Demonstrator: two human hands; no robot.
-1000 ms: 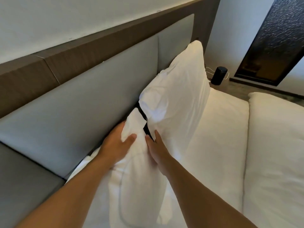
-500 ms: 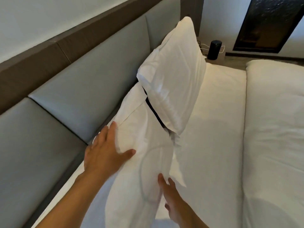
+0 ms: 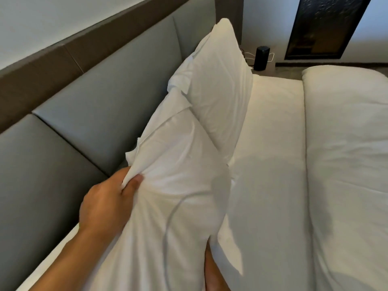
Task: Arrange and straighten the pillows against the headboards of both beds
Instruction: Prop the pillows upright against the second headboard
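Leftmost, the grey padded headboard (image 3: 88,114) runs diagonally from near left to far centre, w/ a brown wood band above it. The left hand (image 3: 105,204) comes in from the near-left corner & pinches a bunched fold of the near pillow (image 3: 174,185) at its upper left edge, thumb & fingers (image 3: 132,183) curled tight on the fabric. That pillow stands upright in front of the headboard, just beside it; whether it touches the panel can't be told. Its far end overlaps the far pillow (image 3: 218,85), which stands tilted w/ its top corner against the headboard. Below the near pillow's lower right edge, only a strip of the right hand (image 3: 212,271) shows at the bottom of the frame; its fingers are hidden behind the pillow, so its grip can't be told. Right of the pillows lies the white sheet (image 3: 270,164), then a thick duvet (image 3: 346,154) folded along the right side. Far off, a black cylinder (image 3: 261,58) w/ white cables sits beside the bed's far end, near a dark framed panel (image 3: 323,28) on the wall.
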